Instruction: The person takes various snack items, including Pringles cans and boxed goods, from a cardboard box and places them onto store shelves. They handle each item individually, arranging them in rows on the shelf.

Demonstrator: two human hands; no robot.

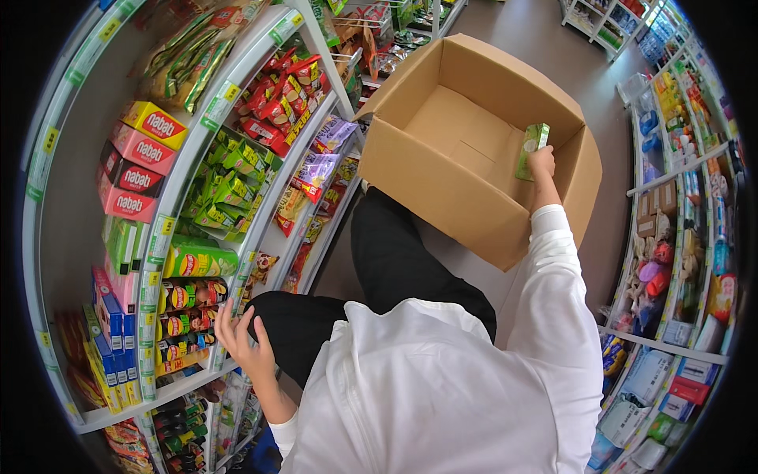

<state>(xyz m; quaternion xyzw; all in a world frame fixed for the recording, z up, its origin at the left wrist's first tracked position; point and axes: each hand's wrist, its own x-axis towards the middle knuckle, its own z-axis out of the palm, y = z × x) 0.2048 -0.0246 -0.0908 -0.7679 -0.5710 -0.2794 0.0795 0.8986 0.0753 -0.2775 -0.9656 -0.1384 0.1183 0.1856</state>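
My right hand (541,163) grips a green snack box (531,151) over the right part of a large cardboard carton (441,192). The carton stands with its top open, and its visible floor is bare brown cardboard. My left hand (247,340) holds nothing, its fingers apart, beside the shelf with chip canisters (192,294). A green chip canister (201,260) lies on its side just above the darker ones. Higher on the left, Nabati wafer boxes (139,160) are stacked on a shelf.
Left of me, curved-looking shelves hold green snack bags (228,183), red snack bags (284,103) and blue boxes (115,332). Another stocked shelf unit (663,338) runs along the right side. My bent legs (394,255) are between the carton and my body.
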